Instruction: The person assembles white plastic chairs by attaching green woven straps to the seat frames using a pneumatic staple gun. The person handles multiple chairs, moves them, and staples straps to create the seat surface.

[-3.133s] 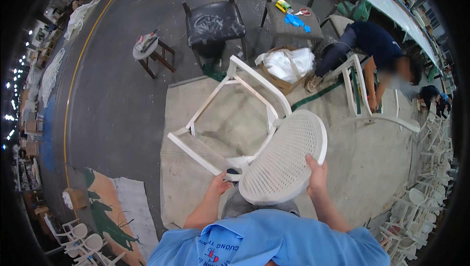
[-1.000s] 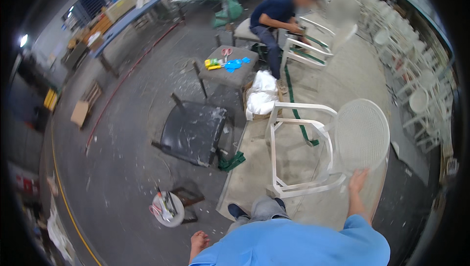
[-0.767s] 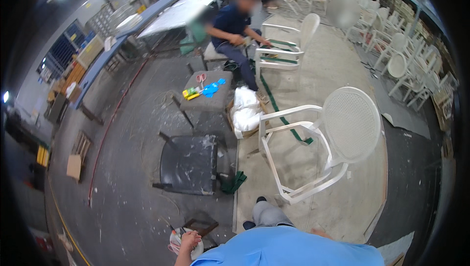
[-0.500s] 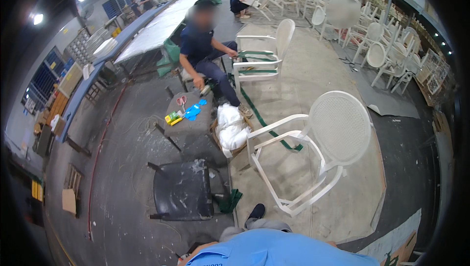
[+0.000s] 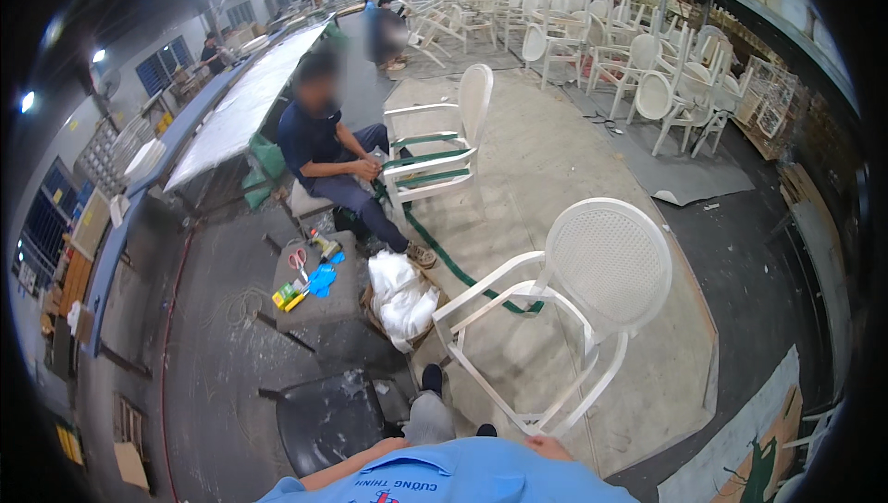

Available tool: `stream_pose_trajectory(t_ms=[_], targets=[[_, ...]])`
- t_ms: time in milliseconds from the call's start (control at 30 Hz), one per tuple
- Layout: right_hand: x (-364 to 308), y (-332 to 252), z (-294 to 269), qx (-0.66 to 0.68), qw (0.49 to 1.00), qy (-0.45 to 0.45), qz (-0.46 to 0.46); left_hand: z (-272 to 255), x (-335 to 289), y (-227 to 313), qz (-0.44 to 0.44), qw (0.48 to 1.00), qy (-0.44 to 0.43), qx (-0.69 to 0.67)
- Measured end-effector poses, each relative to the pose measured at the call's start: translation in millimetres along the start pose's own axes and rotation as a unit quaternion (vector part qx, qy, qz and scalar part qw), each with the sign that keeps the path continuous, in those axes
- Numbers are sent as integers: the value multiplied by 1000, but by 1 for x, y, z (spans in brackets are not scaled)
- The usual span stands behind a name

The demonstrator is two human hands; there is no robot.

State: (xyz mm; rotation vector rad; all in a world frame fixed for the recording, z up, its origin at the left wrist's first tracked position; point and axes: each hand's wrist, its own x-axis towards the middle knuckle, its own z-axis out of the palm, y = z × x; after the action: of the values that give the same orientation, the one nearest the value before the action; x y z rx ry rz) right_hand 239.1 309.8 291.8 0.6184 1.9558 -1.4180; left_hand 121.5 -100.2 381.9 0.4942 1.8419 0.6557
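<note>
Both left hand (image 5: pixel 390 447) and right hand (image 5: pixel 551 447), fingers too hidden to know if spread or curled, have left their earlier grip on the white chair (image 5: pixel 608 264), now seemingly self-supporting on the beige mat (image 5: pixel 659 383).

head-worn | facing ahead, down (wide fisheye) | distances unclear near rim

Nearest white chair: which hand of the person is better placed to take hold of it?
Probably the right hand: it shows just below the near corner of the white chair in the picture. The left forearm appears farther off, by the black seat. Neither hand's grip is clear.
</note>
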Motion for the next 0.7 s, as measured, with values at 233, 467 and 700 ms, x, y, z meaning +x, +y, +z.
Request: stream_pose_trajectory(t_ms=[233,467,700], targets=[[58,-31,45,174,981,61,64,-121,56,-39,0,990,-115,79],[82,6,58,39,804,531,267,-256,137,-65,36,938,-303,163],[74,10,28,0,640,707,301,-287,312,14,27,989,145,5]])
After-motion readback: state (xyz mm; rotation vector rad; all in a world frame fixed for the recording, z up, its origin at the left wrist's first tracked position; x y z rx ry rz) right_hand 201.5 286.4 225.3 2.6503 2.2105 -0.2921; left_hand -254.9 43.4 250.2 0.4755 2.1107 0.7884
